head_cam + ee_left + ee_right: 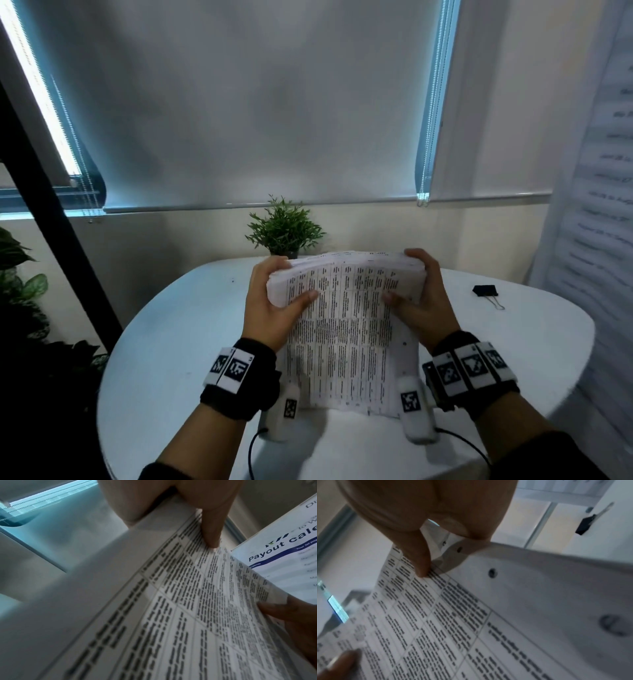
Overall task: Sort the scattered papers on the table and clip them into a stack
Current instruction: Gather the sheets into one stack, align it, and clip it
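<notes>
A thick stack of printed papers (342, 318) stands on its lower edge on the round white table (178, 342), tilted toward me, its top page covered in table text. My left hand (274, 301) grips the stack's upper left side, thumb on the front page, fingers curled behind. My right hand (418, 298) grips the upper right side the same way. The left wrist view shows the thumb pressing the paper stack (180, 608). In the right wrist view the thumb pinches the stack (436, 615) near punched holes. A black binder clip (486, 293) lies on the table to the right, also seen as the binder clip (585, 524).
A small potted green plant (284, 229) stands at the table's far edge behind the stack. Leafy plants (20, 284) and a dark post are at the left. A printed poster (603, 205) stands at the right. Window blinds hang behind.
</notes>
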Available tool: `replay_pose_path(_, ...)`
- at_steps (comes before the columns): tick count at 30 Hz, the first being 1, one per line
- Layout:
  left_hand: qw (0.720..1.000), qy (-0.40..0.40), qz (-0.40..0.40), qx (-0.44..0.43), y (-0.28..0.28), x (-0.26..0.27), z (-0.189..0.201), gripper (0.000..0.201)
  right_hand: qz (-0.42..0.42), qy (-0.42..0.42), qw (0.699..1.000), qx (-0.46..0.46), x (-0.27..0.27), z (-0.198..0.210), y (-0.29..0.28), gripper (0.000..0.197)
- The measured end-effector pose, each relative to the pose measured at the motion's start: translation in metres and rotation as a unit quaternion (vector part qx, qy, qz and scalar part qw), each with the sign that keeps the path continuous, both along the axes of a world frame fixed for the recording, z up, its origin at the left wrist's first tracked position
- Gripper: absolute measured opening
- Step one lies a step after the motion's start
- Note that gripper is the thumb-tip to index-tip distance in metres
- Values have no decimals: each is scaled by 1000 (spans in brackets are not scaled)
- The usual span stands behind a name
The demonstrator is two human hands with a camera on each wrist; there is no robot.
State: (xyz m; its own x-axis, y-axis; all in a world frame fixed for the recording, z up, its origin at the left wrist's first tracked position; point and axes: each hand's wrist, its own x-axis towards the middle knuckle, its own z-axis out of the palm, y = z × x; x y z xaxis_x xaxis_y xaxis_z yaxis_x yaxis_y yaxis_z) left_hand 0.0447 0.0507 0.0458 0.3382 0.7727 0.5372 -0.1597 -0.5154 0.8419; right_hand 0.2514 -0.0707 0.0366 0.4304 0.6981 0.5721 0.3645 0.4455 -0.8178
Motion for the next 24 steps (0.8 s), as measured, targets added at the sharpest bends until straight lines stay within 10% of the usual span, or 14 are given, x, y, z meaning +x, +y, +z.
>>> replay_pose_path(19,1000,-19,-5,24,-4,1,11,74,-11,70,997,17,-3,8,-2,84)
replay_pose_path(24,994,-31,-31,-103,-5,-2,-10,96,17,126,989,-79,1,-16,0,85)
